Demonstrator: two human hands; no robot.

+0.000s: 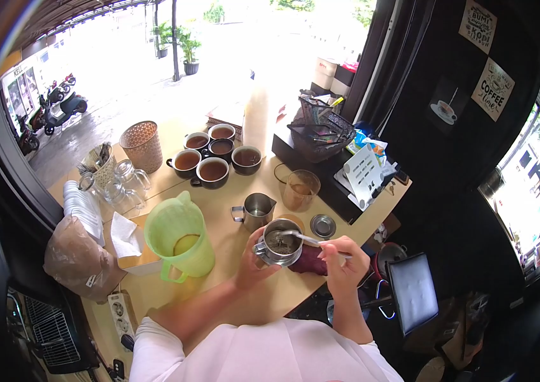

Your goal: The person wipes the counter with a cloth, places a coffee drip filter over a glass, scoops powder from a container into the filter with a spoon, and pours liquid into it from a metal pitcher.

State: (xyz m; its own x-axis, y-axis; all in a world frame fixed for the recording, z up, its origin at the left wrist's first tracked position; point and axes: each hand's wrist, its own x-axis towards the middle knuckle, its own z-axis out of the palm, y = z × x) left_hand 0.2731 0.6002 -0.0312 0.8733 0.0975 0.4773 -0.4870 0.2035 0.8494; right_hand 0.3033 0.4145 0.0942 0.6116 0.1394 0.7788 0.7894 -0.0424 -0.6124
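My left hand [258, 267] is closed round the lower left side of a small metal cup [277, 258] that holds dark grounds. In my right hand [345, 261] is a metal spoon [308, 239], its bowl end resting in the grounds. Just behind the cup stands a steel pitcher [258, 210]. A clear glass vessel [299, 191] with some brown content and a round metal lid [323, 226] are on the table beyond my right hand. Left of my left hand is a green plastic pitcher [181, 239]. A dark red cloth or pouch [308, 261] lies beneath the metal cup.
Several dark cups of brown liquid [212, 170] are grouped at the table's back. At left are glass mugs [117, 190], a woven basket [141, 148], stacked white lids [83, 209] and a brown bag [82, 258]. A black tray [333, 197] and papers [364, 175] lie right.
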